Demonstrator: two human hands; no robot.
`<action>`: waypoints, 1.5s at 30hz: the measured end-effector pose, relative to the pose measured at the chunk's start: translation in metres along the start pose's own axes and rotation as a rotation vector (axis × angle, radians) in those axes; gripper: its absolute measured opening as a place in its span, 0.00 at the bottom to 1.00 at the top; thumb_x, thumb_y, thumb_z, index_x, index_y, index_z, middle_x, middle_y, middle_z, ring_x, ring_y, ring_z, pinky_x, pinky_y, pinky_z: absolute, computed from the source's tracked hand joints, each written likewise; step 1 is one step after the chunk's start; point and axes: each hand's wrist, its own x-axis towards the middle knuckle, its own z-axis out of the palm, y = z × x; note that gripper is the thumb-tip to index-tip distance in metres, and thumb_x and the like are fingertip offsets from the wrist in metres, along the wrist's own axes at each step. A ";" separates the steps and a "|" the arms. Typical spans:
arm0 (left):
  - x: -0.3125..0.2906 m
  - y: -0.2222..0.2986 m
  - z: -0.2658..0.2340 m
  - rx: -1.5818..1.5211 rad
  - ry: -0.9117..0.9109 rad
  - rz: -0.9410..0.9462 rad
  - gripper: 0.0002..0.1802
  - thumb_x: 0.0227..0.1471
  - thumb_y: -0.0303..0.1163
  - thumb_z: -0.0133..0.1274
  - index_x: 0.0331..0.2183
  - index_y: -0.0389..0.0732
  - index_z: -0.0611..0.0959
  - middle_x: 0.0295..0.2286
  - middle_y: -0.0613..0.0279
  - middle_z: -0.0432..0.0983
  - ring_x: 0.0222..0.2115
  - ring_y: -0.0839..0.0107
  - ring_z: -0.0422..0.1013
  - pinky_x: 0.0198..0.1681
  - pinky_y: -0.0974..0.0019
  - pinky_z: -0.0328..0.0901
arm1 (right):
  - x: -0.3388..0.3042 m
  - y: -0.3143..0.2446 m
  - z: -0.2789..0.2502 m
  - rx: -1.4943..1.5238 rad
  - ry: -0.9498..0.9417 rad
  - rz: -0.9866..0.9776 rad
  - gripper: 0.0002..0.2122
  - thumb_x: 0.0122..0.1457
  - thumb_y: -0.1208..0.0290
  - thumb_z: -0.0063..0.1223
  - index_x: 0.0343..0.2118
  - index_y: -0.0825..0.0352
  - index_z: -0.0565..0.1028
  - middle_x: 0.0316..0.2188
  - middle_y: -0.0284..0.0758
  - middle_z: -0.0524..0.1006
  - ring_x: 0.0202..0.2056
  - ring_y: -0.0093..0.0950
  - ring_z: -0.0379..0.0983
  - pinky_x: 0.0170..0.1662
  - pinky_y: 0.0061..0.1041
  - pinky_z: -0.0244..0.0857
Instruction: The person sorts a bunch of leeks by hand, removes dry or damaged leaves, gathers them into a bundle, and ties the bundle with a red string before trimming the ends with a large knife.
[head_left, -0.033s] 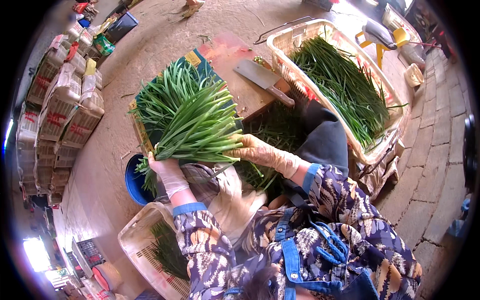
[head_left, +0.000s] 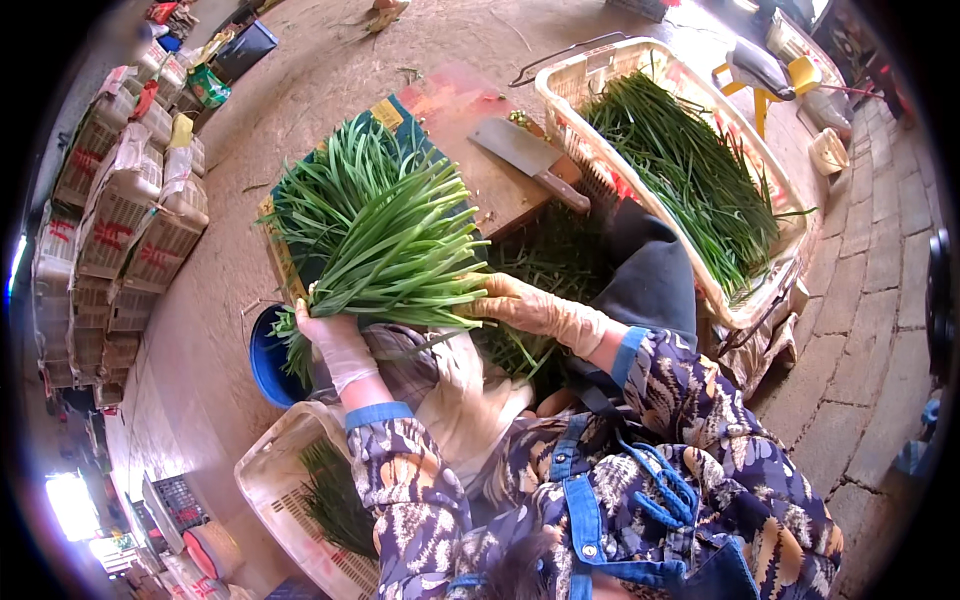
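1. Change: compared with the earlier picture nothing has shifted; the bunch of green leaves (head_left: 385,235) and both hands sit as they did, so the grip is a steady hold.
2. Left hand (head_left: 335,345), gloved, clenched round the cut ends of the bunch, on the near side of the chopping board (head_left: 470,115); right hand (head_left: 520,305), gloved, curled against the bunch's right edge, grasping it.
3. Bunch: fanned out over the left part of the board.
4. Count: one cleaver (head_left: 530,160) lying on the board; two pale baskets holding greens, the large basket (head_left: 570,95) right of the board and the small basket (head_left: 265,480) nearer than it; one blue tub (head_left: 262,365).
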 end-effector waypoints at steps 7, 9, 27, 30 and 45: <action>0.008 -0.002 -0.002 -0.051 -0.002 0.054 0.23 0.56 0.48 0.39 0.35 0.40 0.79 0.34 0.54 0.77 0.37 0.55 0.72 0.45 0.46 0.67 | -0.035 0.009 0.000 0.251 0.229 0.095 0.21 0.66 0.66 0.45 0.56 0.74 0.65 0.48 0.36 0.74 0.48 0.22 0.69 0.53 0.23 0.64; 0.012 0.002 -0.008 -0.056 -0.016 0.055 0.23 0.56 0.48 0.39 0.35 0.40 0.79 0.33 0.54 0.77 0.36 0.55 0.72 0.45 0.46 0.67 | -0.038 0.006 -0.002 0.189 0.239 0.069 0.18 0.66 0.67 0.43 0.53 0.74 0.66 0.48 0.36 0.74 0.47 0.23 0.70 0.54 0.24 0.64; 0.016 0.004 -0.021 0.032 -0.008 0.002 0.24 0.53 0.50 0.38 0.39 0.43 0.80 0.41 0.55 0.77 0.45 0.51 0.70 0.51 0.39 0.62 | -0.062 0.005 -0.058 -1.002 0.455 0.072 0.36 0.46 0.67 0.68 0.60 0.63 0.64 0.47 0.44 0.74 0.42 0.37 0.76 0.46 0.30 0.71; 0.010 0.015 -0.023 0.062 0.057 0.035 0.24 0.54 0.50 0.38 0.39 0.43 0.80 0.41 0.55 0.77 0.45 0.51 0.70 0.51 0.39 0.62 | -0.025 -0.031 -0.016 -0.927 0.513 -0.096 0.39 0.45 0.69 0.69 0.61 0.60 0.62 0.45 0.43 0.75 0.37 0.36 0.76 0.43 0.30 0.72; -0.005 0.009 -0.012 0.051 -0.014 0.018 0.25 0.55 0.50 0.37 0.39 0.40 0.79 0.41 0.52 0.77 0.43 0.50 0.71 0.49 0.43 0.65 | -0.066 -0.015 -0.088 -1.567 0.183 0.445 0.13 0.51 0.63 0.60 0.35 0.65 0.78 0.28 0.42 0.78 0.31 0.44 0.76 0.34 0.36 0.72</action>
